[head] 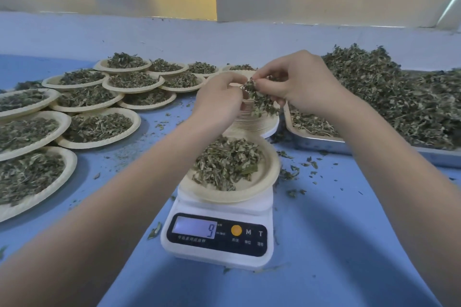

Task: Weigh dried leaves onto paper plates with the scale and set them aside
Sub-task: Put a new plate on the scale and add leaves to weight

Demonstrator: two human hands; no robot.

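A white digital scale (217, 237) stands on the blue table, its display reading 9. On it sits a paper plate (264, 182) with a small heap of dried leaves (225, 162). Above and behind that plate, my left hand (219, 99) and my right hand (296, 82) together pinch a clump of dried leaves (257, 97), fingertips facing each other. A stack of empty paper plates (252, 124) lies just behind the scale, partly hidden by my hands.
Several filled paper plates (99, 129) overlap across the left of the table. A metal tray (321, 141) heaped with loose dried leaves (399, 97) fills the right. Leaf crumbs are scattered around the scale. A pale wall edge runs along the back.
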